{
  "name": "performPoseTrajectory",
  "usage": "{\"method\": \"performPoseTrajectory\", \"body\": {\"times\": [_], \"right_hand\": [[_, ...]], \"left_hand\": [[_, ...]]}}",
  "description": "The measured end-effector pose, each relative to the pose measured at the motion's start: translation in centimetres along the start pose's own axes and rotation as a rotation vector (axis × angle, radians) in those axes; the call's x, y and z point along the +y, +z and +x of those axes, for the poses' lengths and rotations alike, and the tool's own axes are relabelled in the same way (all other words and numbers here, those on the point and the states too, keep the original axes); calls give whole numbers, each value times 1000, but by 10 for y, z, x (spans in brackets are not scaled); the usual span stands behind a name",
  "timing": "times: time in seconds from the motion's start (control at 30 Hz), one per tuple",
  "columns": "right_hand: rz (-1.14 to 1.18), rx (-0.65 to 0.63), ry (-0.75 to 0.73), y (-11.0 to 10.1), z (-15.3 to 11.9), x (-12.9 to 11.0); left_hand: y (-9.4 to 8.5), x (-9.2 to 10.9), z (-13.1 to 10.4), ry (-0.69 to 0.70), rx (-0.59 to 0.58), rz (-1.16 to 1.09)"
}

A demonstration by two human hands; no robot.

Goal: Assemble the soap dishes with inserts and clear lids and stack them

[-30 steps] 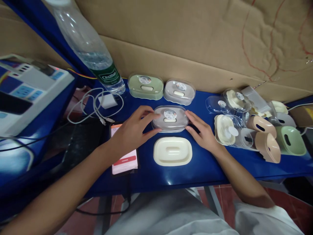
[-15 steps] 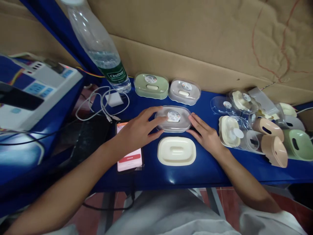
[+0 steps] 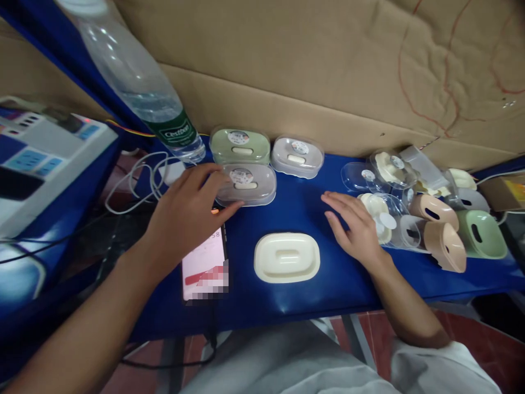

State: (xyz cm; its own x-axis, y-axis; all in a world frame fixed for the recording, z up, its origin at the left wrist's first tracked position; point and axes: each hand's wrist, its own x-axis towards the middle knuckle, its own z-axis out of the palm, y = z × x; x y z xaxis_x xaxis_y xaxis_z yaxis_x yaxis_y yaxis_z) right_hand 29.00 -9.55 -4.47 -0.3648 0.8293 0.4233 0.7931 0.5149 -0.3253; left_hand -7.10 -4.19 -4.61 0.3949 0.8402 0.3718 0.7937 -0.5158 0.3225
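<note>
Behind everything, brown cardboard (image 3: pixel 287 71) fills your background, with red marks at its right. Blue table (image 3: pixel 295 213) runs across below it. Tall water bottle (image 3: pixel 135 82) with green label, back left, cap end cut off by frame. White power strip (image 3: pixel 61 178) at far left.

Your left hand (image 3: pixel 184 219) is at the left end of the front grey box (image 3: pixel 264 189): thumb along near edge, fingers on the far side of that end, spread apart; touching, but can't tell if you're gripping. Your right hand (image 3: pixel 355 227) holds nothing, fingers extended over the table, thumb a bit apart; can't tell if its outer side touches the clear lid pile (image 3: pixel 404 219) beside it.

Front grey box sits flat under its clear cover, just in front of the green box (image 3: pixel 257 143). Rear grey box (image 3: pixel 298 158) stands right of the green one, near it. Cream tray (image 3: pixel 287 268) lies flat between your forearms, touching neither hand. Phone (image 3: pixel 203 262), screen lit and partly pixelated, is below your left hand. Right side: two peach cups (image 3: pixel 446 246) and a green cup (image 3: pixel 484 238), tipped over. Smallest: white charger (image 3: pixel 172 173) by the bottle, round sticker (image 3: pixel 241 175) on the front grey box.
</note>
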Motion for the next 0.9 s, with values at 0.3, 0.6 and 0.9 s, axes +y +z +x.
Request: {"method": "performPoseTrajectory", "body": {"times": [0.3, 0.6, 0.9], "right_hand": [[-214, 197, 156, -30, 0, 26], [-578, 121, 332, -105, 13, 51], [-655, -446, 361, -97, 69, 86]], "left_hand": [[-7, 47, -19, 403, -282, -267], [10, 61, -28, 458, -413, -207], [20, 44, -23, 507, -298, -172]]}}
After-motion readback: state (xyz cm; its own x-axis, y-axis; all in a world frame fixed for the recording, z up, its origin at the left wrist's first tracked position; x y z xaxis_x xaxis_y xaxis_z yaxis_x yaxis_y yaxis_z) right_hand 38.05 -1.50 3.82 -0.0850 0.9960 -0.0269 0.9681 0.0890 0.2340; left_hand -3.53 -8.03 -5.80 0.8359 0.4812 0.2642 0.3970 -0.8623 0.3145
